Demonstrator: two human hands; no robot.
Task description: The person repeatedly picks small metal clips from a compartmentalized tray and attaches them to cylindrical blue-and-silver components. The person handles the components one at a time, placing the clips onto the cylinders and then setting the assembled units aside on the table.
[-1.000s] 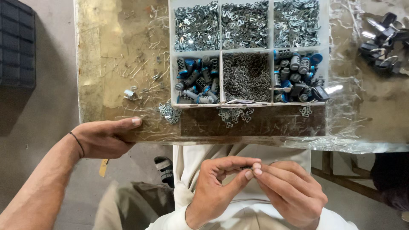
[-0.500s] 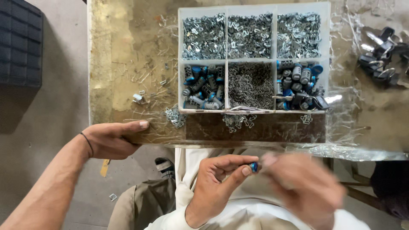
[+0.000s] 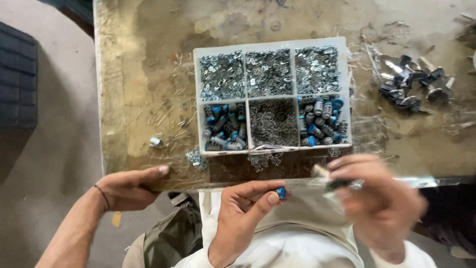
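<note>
Head view shows us the small blue-capped part (image 3: 281, 192) pinched between thumb and forefinger of our left hand (image 3: 245, 213), low in the frame's middle, just below the table edge (image 3: 198, 184). We judge it light, stiff and a bit slippery, best held by its sides. Our right hand (image 3: 379, 208), lower right and close by, is blurred; whether it grips something we cannot tell. Another person's hand (image 3: 130, 187) rests at lower left, below the divided tray (image 3: 271, 45).

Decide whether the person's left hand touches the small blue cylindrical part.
Touching: the head view shows the left hand pinching the small blue cylindrical part at its fingertips.
</note>
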